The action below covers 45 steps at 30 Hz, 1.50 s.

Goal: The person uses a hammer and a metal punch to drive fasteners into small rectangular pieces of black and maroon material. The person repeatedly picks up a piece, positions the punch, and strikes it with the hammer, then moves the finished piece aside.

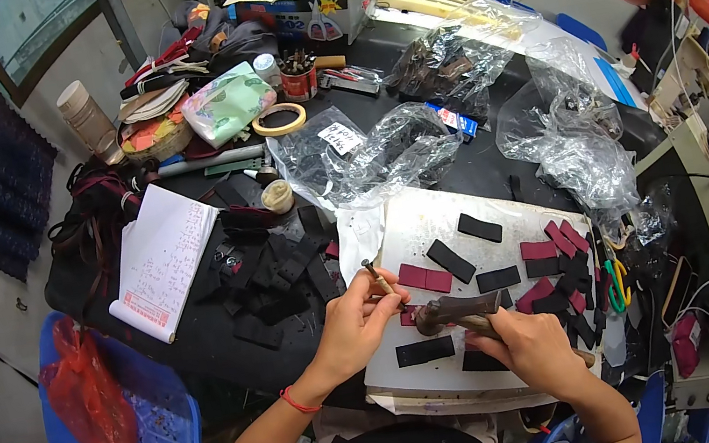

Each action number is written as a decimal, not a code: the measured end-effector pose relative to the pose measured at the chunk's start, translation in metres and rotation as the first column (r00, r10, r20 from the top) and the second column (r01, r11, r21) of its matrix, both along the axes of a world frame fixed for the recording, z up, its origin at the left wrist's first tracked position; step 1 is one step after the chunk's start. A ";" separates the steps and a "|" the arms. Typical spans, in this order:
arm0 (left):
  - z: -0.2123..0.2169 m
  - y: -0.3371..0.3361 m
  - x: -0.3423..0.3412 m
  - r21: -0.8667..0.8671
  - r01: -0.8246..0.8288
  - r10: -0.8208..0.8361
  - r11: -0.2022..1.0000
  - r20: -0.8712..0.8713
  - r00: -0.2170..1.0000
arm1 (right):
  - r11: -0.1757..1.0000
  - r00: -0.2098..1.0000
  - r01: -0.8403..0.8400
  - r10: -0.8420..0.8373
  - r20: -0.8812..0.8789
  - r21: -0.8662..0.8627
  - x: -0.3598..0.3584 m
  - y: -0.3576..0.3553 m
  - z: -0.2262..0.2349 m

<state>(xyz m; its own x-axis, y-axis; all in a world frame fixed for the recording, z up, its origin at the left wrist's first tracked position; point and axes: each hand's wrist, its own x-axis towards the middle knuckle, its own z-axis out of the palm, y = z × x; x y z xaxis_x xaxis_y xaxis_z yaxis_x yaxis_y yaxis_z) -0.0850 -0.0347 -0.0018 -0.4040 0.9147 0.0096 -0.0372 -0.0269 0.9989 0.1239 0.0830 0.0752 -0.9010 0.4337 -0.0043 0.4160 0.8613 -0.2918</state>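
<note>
My left hand (351,322) is closed around a slim metal punch (375,273) with a pale, wrapped-looking middle. The punch leans over a small maroon fabric strip (408,315), and its lower tip is hidden by my fingers. A hammer (457,309) is gripped by its handle in my right hand (530,347), its dark head close to the right of my left fingers. Beneath both hands lies a whitish board (416,222). On it rest several short strips, such as a black strip (425,350) and a maroon strip (424,278).
Scissors (618,284) with green and yellow handles lie right of the board. Left are a heap of black strips (274,278) and an open notebook (161,255). Clear plastic bags (398,147), a tape roll (280,120) and a filled box (304,17) stand beyond. A blue chair (161,417) is at lower left.
</note>
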 end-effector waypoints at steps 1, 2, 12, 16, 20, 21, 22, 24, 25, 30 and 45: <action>-0.002 0.001 0.001 0.018 -0.001 0.001 1.000 -0.021 1.000 | 1.000 1.000 0.006 -0.006 -0.008 -0.010 0.000 0.000 0.000; -0.004 0.000 0.001 0.035 -0.001 0.003 0.999 -0.042 0.999 | 1.000 1.000 0.012 -0.013 -0.015 -0.020 0.000 0.000 -0.001; 0.010 -0.002 0.011 0.174 0.125 0.034 0.977 -0.702 0.712 | 0.981 0.879 0.019 -0.109 -0.464 -0.195 -0.007 0.003 0.043; 0.006 -0.008 0.018 0.170 0.048 0.087 0.984 -0.702 0.706 | 0.997 0.987 0.047 -0.037 -0.159 0.062 -0.015 0.016 0.031; 0.004 0.003 0.013 0.087 -0.065 0.099 0.994 -0.481 0.871 | 0.999 0.999 -0.022 0.023 -0.037 0.034 -0.002 0.009 0.013; 0.002 0.005 0.009 0.072 -0.049 0.071 0.996 -0.363 0.929 | 0.998 0.999 -0.051 0.051 -0.017 0.029 -0.002 0.005 0.008; 0.002 0.006 0.005 0.058 -0.034 0.047 0.998 -0.240 0.970 | 0.998 0.999 -0.037 0.038 -0.014 0.047 -0.001 0.003 0.001; 0.008 0.005 -0.004 -0.026 0.030 -0.031 0.999 -0.072 0.997 | 0.999 1.000 -0.025 0.025 0.000 0.034 0.001 0.002 -0.002; 0.010 0.004 -0.007 -0.034 0.056 -0.059 0.998 -0.105 0.993 | 0.999 1.000 -0.018 0.018 0.006 0.036 0.001 0.002 -0.002; 0.010 0.002 -0.008 -0.013 0.116 -0.116 0.993 -0.226 0.967 | 1.000 1.000 -0.004 0.004 -0.016 0.011 0.002 0.002 -0.005; 0.009 -0.005 0.009 0.111 0.146 0.003 0.983 -0.807 0.591 | 0.997 0.977 -0.016 -0.001 -0.213 -0.082 -0.008 0.015 0.035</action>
